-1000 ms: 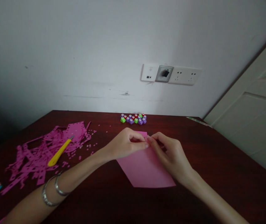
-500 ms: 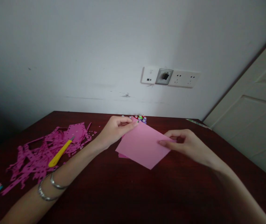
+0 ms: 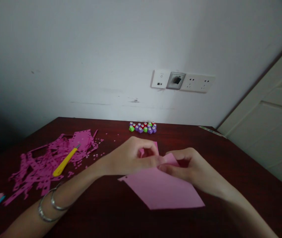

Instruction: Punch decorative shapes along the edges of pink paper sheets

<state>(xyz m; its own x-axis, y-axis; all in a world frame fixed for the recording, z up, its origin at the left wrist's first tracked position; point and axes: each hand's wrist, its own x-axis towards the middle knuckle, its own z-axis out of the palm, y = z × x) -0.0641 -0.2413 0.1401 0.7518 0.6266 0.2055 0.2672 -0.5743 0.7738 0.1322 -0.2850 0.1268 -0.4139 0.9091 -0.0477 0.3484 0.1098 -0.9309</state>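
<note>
Your left hand (image 3: 133,158) and right hand (image 3: 197,168), nearly closed, pinch the pink paper (image 3: 167,191) near twelve o'clock — likely light, easily creased, best held by its edges.

Honestly, can't read a single word or number anywhere in here. Closest thing is the white wall plate (image 3: 160,78), the leftmost one: there's a little round mark (image 3: 161,76) on it and a faint smudge just above that might be lettering, way too tiny to tell. The thin pale strip (image 3: 212,131) at the table's (image 3: 232,165) back right edge looks printed too, but it's just specks.
</note>
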